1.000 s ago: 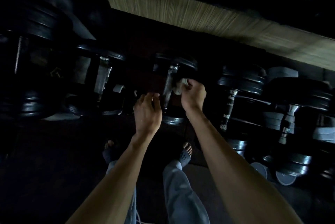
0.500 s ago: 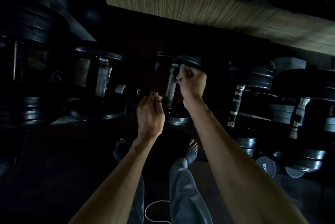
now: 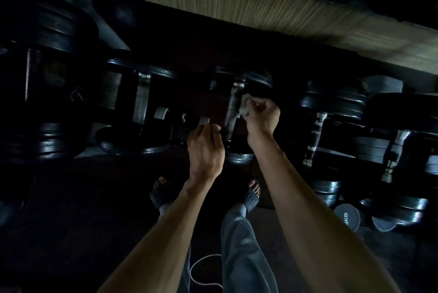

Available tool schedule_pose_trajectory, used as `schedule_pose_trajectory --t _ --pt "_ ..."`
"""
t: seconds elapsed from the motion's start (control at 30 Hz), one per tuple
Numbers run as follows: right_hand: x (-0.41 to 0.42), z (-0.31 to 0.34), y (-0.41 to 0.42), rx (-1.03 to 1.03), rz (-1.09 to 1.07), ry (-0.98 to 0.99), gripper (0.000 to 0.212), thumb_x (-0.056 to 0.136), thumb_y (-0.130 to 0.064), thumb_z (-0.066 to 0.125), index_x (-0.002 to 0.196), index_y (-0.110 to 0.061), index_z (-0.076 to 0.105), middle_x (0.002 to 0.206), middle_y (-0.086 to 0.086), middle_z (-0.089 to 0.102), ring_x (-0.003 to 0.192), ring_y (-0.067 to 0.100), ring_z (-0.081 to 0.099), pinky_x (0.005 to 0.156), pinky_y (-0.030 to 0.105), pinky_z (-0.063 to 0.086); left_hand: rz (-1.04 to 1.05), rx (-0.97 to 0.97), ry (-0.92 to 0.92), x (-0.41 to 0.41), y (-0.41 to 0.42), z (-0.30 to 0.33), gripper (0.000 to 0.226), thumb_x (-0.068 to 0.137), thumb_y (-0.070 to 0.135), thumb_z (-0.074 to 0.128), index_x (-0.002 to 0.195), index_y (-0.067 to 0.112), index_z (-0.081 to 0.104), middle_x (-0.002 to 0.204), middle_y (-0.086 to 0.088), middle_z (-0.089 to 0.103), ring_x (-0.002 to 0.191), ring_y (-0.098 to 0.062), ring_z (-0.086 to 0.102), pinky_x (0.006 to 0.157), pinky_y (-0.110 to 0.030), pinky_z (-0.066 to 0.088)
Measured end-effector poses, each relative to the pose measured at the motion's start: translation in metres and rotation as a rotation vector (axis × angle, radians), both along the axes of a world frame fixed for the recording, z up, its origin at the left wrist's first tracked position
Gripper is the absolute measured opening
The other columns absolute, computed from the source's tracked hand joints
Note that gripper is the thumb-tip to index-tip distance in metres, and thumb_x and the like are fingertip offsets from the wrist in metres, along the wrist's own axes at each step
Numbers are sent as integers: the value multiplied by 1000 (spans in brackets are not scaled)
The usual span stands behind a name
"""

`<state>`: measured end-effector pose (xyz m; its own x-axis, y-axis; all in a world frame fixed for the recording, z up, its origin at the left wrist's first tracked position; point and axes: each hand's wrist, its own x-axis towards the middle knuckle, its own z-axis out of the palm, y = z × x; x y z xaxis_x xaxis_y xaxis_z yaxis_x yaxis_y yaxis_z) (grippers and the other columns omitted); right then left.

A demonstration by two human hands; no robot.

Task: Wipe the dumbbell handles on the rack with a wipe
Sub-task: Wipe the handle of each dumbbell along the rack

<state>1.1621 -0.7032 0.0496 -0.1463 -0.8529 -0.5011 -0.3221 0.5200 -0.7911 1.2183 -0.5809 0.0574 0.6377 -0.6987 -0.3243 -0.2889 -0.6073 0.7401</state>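
Dim gym floor (image 3: pixel 71 233), very low light; a pale wood-grain strip (image 3: pixel 272 12) runs diagonally across the top of the frame, from upper centre down to the right edge.

Dumbbell handle (image 3: pixel 233 108): centre of frame, slightly above the middle, a metal bar lying roughly vertical in the picture between two dark end plates. Its dumbbell sits in a row with others on the rack (image 3: pixel 177 136), whose frame is hard to make out in the dark.

Wipe (image 3: pixel 244 105): small pale crumpled wad, pressed against the right side of the handle's upper half.

Right hand (image 3: pixel 262 114): grip closed around the wipe, fingers curled, knuckles up, just right of the handle. The forearm runs down to the lower right of the frame.

Left hand (image 3: pixel 206 148): below and left of the handle, back of the hand toward the camera, fingers bent forward near the handle's lower end. Whether the fingertips touch the bar or hold anything, I cannot tell.

Neighbouring dumbbell (image 3: pixel 142 105): left of centre, handle free. Two further dumbbells (image 3: pixel 316 133) at right centre have pale wrapped handles. Larger black plates (image 3: pixel 47 27) fill the upper left.

Bottom centre: grey trouser legs (image 3: pixel 244 257), dark slides (image 3: pixel 251 197) with toes showing, and a thin white cord (image 3: pixel 196 271) looped on the floor. Lower right: a round end cap marked "5KG" (image 3: pixel 347 216).
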Motion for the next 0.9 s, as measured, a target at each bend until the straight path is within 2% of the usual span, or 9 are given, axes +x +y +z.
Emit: schedule_pose_trajectory --t 0.13,0.23,0.33,0.4,0.5,0.63,0.77,0.83,0.9 --pt "-8 2 2 -52 -141 91 7 95 -18 67 98 -12 63 101 6 69 86 16 68 72 28 60 -61 18 32 -1 3 -4 33 93 5 35 91 2 67 87 -10 68 81 -26 66 78 -36 52" --pt "-16 1 7 -103 70 175 16 96 -20 66 104 -7 68 90 -3 65 73 2 61 55 7 45 58 24 85 3 -1 2 44 87 26 31 98 5 68 99 -13 66 94 -28 60 86 -40 49" --pt "-7 0 15 -28 307 92 26 99 -22 59 86 -1 65 64 -5 53 50 3 45 46 20 35 24 -4 54 1 0 -2 41 92 21 28 93 6 67 92 -9 68 86 -24 61 85 -34 48" --pt "-3 1 14 51 299 0 31 103 -22 53 88 3 62 63 0 46 53 11 39 48 26 31 0 -29 48 1 -1 -7 39 95 16 29 87 7 66 85 -4 69 78 -20 62 83 -27 44" --pt "-10 6 15 132 344 7 26 105 -21 49 101 -2 67 68 -1 51 51 7 40 48 24 33 53 -65 -2 1 -3 -4 36 89 15 32 78 6 65 76 -3 66 70 -19 57 76 -33 47" --pt "-21 11 23 257 466 94 27 104 -13 48 84 -9 66 44 -12 49 33 -1 38 39 18 31 64 -91 -88 -2 -3 -2 25 84 8 39 71 7 60 71 -3 63 65 -18 52 70 -35 47" --pt "3 20 0 122 243 62 31 103 -17 53 75 -13 64 60 -5 58 49 5 50 51 27 46 95 -104 -87 -3 -4 2 33 88 14 37 79 6 68 78 -8 69 72 -24 61 77 -38 49" --pt "17 28 -9 35 140 44 30 102 -11 50 75 -8 61 59 -4 53 46 1 45 48 23 41 76 -110 -111 -2 -4 3 33 89 14 37 80 6 68 80 -8 69 75 -25 62 80 -41 50" --pt "16 36 -1 16 217 121 28 101 -5 46 81 -6 65 64 -4 57 44 -1 46 42 17 37 70 -103 -118 -1 -4 5 35 88 15 35 80 6 68 81 -8 69 76 -25 62 80 -42 51"
